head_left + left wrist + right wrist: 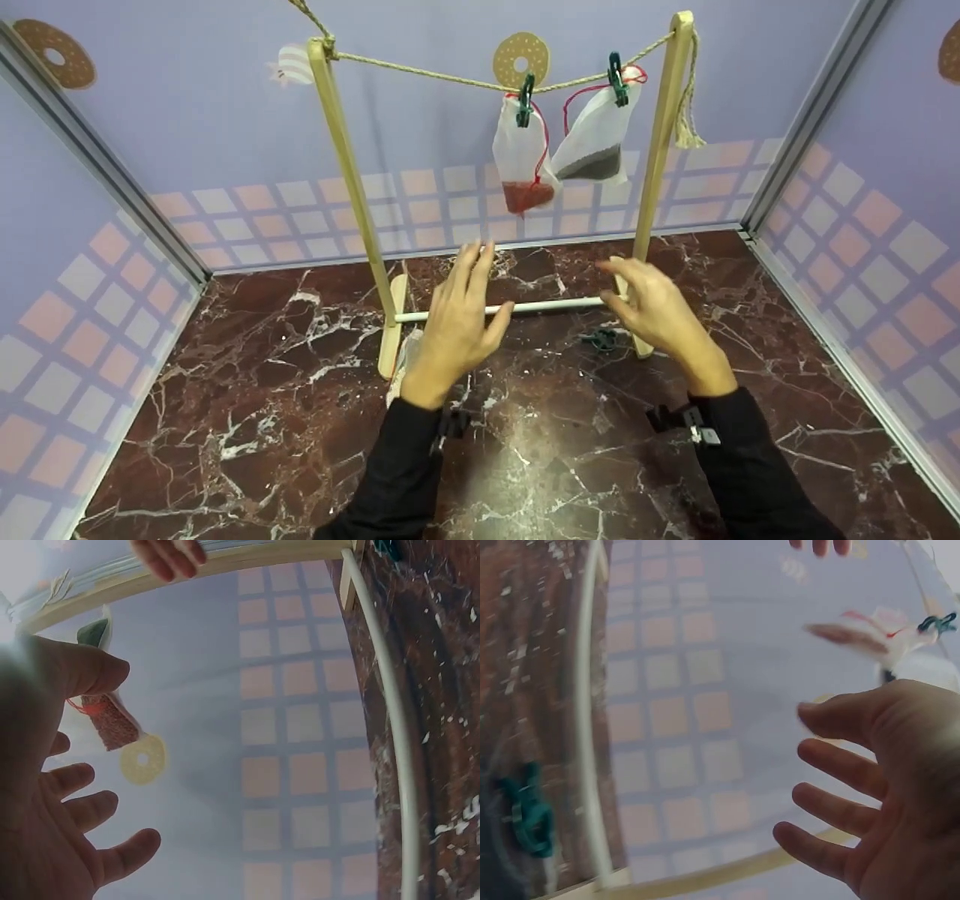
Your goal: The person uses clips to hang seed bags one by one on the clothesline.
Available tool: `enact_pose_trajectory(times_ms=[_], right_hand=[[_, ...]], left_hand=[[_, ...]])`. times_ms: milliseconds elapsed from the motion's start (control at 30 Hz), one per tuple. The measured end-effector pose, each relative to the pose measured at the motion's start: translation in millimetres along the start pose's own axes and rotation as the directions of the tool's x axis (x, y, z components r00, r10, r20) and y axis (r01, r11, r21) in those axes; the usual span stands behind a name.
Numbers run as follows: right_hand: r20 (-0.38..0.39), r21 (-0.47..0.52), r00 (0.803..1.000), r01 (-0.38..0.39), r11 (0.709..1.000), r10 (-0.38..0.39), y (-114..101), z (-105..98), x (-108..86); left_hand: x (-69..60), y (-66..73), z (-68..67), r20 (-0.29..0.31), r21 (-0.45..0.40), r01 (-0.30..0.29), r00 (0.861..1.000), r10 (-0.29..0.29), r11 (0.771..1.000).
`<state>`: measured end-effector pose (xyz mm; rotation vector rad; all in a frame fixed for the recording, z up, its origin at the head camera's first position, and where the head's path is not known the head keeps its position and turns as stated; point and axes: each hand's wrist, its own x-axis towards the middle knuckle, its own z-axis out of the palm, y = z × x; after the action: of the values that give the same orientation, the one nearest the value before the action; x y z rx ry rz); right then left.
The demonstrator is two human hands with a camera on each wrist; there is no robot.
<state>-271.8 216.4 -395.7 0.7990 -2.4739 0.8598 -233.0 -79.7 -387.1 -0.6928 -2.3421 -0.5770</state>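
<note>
My left hand [457, 322] is held up with its fingers spread, holding nothing, in front of the white rod of a wooden stand. The right hand [664, 311], likewise holding nothing, has loosely bent fingers near the right post [660, 142]. Above them, a rope [427, 73] carries two white drawstring mesh bags. One bag with reddish contents [527, 196] hangs from a green clothespin [525, 101]. To its right, a bag with dark contents [596, 161] hangs tilted from a second green clothespin [617, 79]. Neither hand touches the bags.
On the dark marbled table [247, 435] lies another green clothespin [602, 340] by the stand's right foot. Partly hidden behind my left wrist is a pale bag [397, 381]. The white rod [555, 305] joins both posts low down. Patterned walls [255, 150] enclose the table.
</note>
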Motion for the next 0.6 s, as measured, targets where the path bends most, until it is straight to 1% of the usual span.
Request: enact_pose_trajectory(times_ms=[100,167,267,367,433,500,600], right_hand=[[0.086,-0.032,0.995,-0.04,0.999,0.042,12.9,10.5,-12.1],[0.13,-0.056,0.99,-0.044,0.997,0.051,20.6,17.7,-19.0],[0.183,-0.072,0.981,-0.054,0.996,0.066,29.8,27.4,-29.6],[0.249,-0.048,0.963,-0.094,0.994,0.103,35.4,35.8,-38.7],[0.302,-0.035,0.946,-0.117,0.993,0.122,37.0,41.0,-42.3],[0.346,-0.031,0.929,-0.127,0.991,0.13,37.5,45.7,-43.9],[0.381,-0.044,0.916,-0.114,0.993,0.122,38.7,50.5,-44.5]], left_hand=[[-12.7,-2.8,9.4,-0.023,-0.053,0.025,0.999,-0.026,0.998],[-20.6,-3.8,16.3,-0.035,-0.093,0.03,0.999,-0.034,0.995],[-31.4,-3.8,27.0,-0.032,-0.131,0.034,0.999,-0.038,0.991],[-40.3,-2.9,37.1,-0.016,-0.148,0.041,0.999,-0.044,0.988],[-44.8,-2.7,42.7,-0.004,-0.15,0.05,0.999,-0.051,0.987],[-48.5,-2.8,47.0,0.01,-0.152,0.055,0.998,-0.054,0.987],[-51.8,-3.8,52.2,0.039,-0.143,0.052,0.998,-0.047,0.988]])
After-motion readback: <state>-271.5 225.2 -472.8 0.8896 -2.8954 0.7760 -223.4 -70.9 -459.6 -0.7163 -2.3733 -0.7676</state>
